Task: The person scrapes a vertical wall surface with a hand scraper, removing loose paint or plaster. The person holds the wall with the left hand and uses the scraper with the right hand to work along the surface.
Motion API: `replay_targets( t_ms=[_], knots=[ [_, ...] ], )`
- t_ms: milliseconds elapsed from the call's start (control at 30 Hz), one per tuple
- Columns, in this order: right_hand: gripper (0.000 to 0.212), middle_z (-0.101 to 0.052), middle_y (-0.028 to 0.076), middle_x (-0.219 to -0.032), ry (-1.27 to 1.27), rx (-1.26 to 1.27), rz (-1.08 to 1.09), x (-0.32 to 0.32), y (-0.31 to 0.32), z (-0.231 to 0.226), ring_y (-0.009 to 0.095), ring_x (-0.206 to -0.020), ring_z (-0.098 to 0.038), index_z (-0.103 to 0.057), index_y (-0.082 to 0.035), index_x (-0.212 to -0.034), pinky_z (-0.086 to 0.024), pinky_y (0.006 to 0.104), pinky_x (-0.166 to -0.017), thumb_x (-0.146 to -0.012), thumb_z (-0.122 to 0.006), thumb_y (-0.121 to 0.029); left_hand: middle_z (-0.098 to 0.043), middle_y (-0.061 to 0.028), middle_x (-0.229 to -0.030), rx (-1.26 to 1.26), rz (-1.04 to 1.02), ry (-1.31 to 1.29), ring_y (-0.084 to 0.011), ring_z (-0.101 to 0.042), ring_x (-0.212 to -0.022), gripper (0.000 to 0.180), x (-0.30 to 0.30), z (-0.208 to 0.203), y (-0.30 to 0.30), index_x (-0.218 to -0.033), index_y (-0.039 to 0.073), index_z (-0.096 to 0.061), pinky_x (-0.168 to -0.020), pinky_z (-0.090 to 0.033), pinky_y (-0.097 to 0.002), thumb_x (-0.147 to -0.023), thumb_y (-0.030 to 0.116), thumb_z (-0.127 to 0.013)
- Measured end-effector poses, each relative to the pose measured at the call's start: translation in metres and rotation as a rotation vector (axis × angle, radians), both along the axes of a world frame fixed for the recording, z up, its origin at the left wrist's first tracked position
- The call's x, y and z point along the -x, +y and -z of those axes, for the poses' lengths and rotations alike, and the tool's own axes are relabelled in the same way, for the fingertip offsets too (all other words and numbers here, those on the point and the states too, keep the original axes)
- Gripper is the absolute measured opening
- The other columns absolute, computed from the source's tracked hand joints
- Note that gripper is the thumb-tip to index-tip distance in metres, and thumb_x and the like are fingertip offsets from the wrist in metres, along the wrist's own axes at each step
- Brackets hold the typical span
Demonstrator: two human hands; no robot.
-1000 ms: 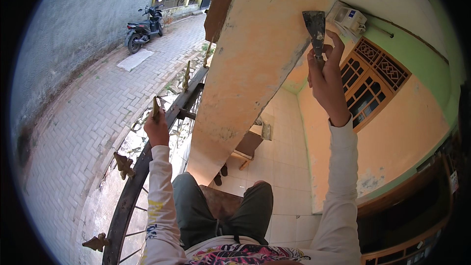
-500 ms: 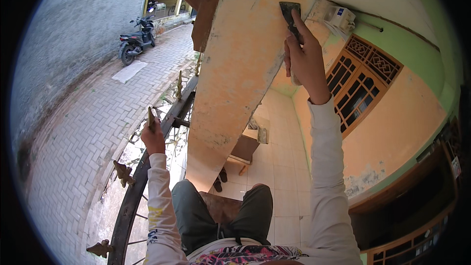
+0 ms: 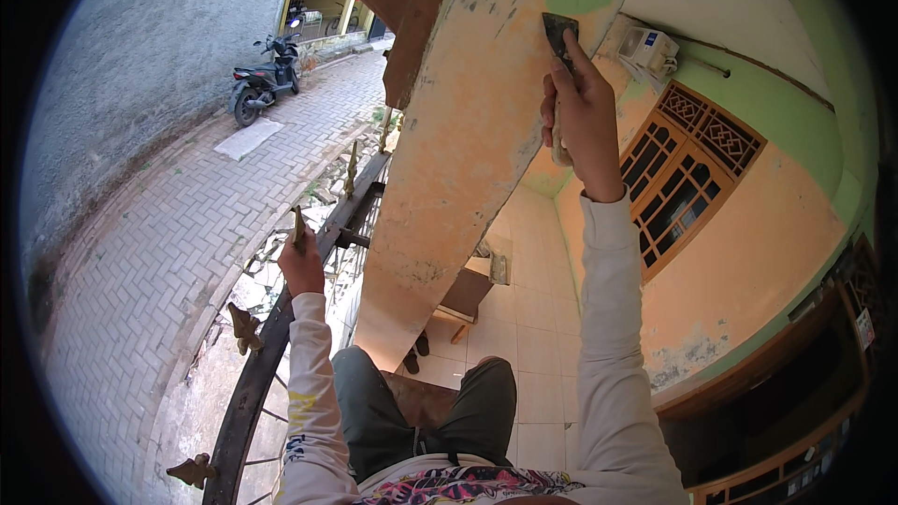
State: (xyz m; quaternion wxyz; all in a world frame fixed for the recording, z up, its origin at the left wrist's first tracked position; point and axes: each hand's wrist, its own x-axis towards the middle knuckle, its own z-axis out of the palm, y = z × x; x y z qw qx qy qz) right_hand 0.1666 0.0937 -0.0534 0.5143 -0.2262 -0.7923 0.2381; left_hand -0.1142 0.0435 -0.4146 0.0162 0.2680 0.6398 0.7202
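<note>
My right hand (image 3: 587, 122) is raised high and closed round the handle of a putty knife (image 3: 559, 37). Its dark, wide blade lies at the upper part of a peeling orange wall pillar (image 3: 458, 150), just below a patch of green paint; whether the edge touches I cannot tell. My index finger stretches along the blade. Lower left, my left hand (image 3: 301, 266) is wrapped round a gold spearhead finial (image 3: 297, 223) on top of a dark metal fence rail (image 3: 271, 341). My knees show below, on either side of a brown surface.
More gold finials (image 3: 245, 327) stick up along the rail. Beyond the fence, a motor scooter (image 3: 266, 82) stands on a paved lane (image 3: 159, 234). A brown beam (image 3: 412, 47) borders the pillar. To the right are a wooden window (image 3: 687, 178) and a white boxed unit (image 3: 647, 51). Slippers (image 3: 416, 351) lie on the tiles.
The putty knife has shifted slightly down and right, its blade turned a little. My left hand stays on the finial. The whole view has swung slightly.
</note>
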Motion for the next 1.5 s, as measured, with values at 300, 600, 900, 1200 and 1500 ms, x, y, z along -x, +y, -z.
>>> replay_targets(
  t_ms=[300,600,900,1200,1500],
  knots=[
    [0.032,-0.068,0.013,-0.104,0.312,0.206,-0.152,0.003,-0.005,0.007,0.01,-0.059,-0.051,-0.048,-0.002,-0.125,-0.044,0.0258,-0.046,-0.102,-0.058,-0.021,-0.074,-0.015,-0.087,0.01,0.001,-0.008,-0.0216,-0.07,-0.082,0.031,0.0,-0.001,-0.002,-0.104,-0.004,-0.072,-0.077,-0.051,-0.0351,-0.096,0.025,-0.065],
    [0.021,-0.065,0.009,-0.095,0.374,0.425,-0.4,-0.001,0.005,0.009,0.012,-0.063,-0.049,-0.054,-0.003,-0.107,-0.042,0.0284,-0.049,-0.102,-0.055,-0.023,-0.073,-0.0151,-0.084,0.015,-0.027,0.023,-0.0211,-0.069,-0.079,0.032,-0.002,-0.005,-0.005,-0.103,-0.004,-0.072,-0.075,-0.051,-0.0359,-0.095,0.026,-0.065],
    [0.023,-0.048,0.001,-0.076,0.416,0.571,-0.54,0.003,0.007,0.016,0.011,-0.06,-0.046,-0.056,-0.003,-0.113,-0.039,0.0276,-0.051,-0.103,-0.055,-0.023,-0.071,-0.0178,-0.081,0.057,0.002,0.0,-0.0194,-0.065,-0.071,0.029,-0.004,-0.011,-0.007,-0.106,-0.004,-0.069,-0.069,-0.05,-0.0361,-0.097,0.022,-0.063],
    [0.059,-0.06,0.012,-0.068,-0.988,-0.473,-0.014,-0.009,-0.004,0.103,0.029,-0.059,-0.059,-0.046,-0.015,-0.144,-0.05,0.0394,-0.058,-0.09,-0.069,-0.022,-0.059,-0.0127,-0.066,-0.037,-0.022,0.045,-0.019,-0.053,-0.058,0.024,-0.01,-0.006,0.001,-0.098,-0.003,-0.068,-0.059,-0.044,-0.0354,-0.096,0.021,-0.063],
    [0.046,-0.056,0.003,-0.062,-0.46,-0.579,0.28,-0.044,0.018,-0.017,0.014,-0.051,-0.053,-0.048,-0.005,-0.135,-0.042,0.0296,-0.048,-0.094,-0.065,-0.017,-0.06,-0.0134,-0.067,0.006,-0.015,0.023,-0.0184,-0.05,-0.058,0.026,-0.009,-0.011,-0.008,-0.099,-0.002,-0.068,-0.06,-0.045,-0.0352,-0.096,0.023,-0.064]
  ],
)
